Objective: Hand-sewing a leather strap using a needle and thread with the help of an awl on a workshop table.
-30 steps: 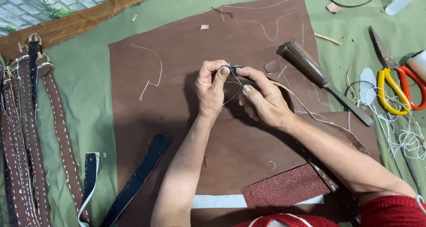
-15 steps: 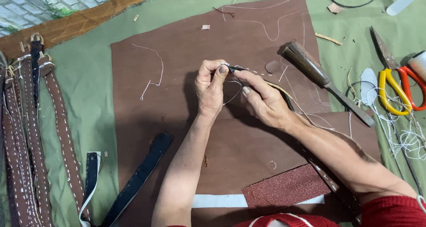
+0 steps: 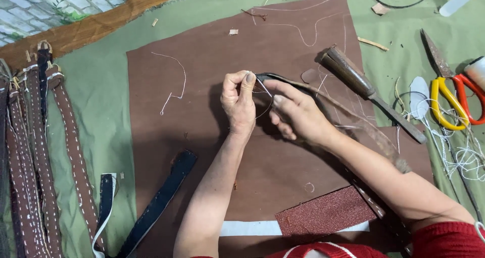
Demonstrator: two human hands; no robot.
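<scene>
**Both hands pinch a leather strap over the brown sheet**

The left hand (image 3: pixel 238 102) and right hand (image 3: pixel 298 117) meet over the middle of the brown leather sheet (image 3: pixel 202 86), fingers closed on the tip of a dark leather strap (image 3: pixel 348 116). The strap runs from the fingertips back along the right forearm toward the desk's right edge. A thin white thread (image 3: pixel 263 102) loops between the two hands. Just right of the hands a wooden-handled tool (image 3: pixel 371 94) lies slantwise on the sheet. Yellow and red scissors (image 3: pixel 449 99) lie near the right edge. Stitched straps (image 3: pixel 55 152) lie along the left edge, and a reddish glitter piece (image 3: pixel 326 212) lies near the front edge.
</scene>
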